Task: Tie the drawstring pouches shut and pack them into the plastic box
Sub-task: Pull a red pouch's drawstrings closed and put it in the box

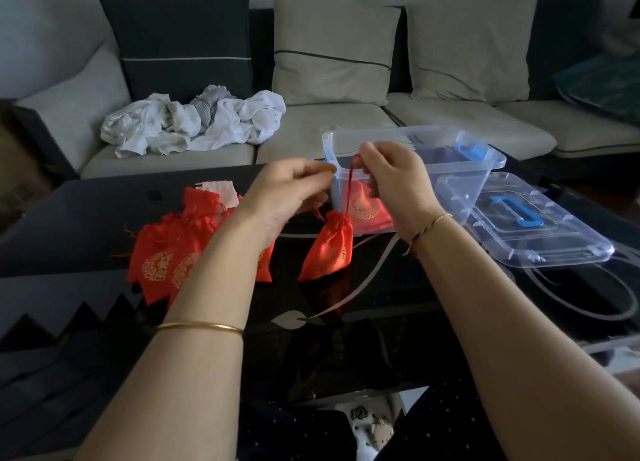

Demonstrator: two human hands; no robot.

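1. Well, farthest left on the black table (86,225) lie the loose pouches (166,256), red with gold print, overlapping in a heap. A pale pouch (218,189) shows behind them.
2. Behind the table, on the sofa (346,121), sits a crumpled pile of white laundry (194,121).
3. My left hand (287,190) is raised above the heap with its fingers curled in toward the thumb. The tips are blurred, so I cannot tell whether a cord is caught between them.
4. The held pouch (327,249) sits between my two forearms. Its neck is gathered tight and it leans with its bottom corner down at the table top.
5. The red drawstring (349,187) runs up taut from that neck.
6. My right hand (391,180) pinches the top of the drawstring between thumb and fingertips, just in front of the box's near corner.
7. The plastic box (460,163) stands open behind my right hand, clear with blue clips. One packed pouch (363,208) lies inside at its near end.
8. The lid (530,225) lies flat just right of the box, its blue handle facing up.
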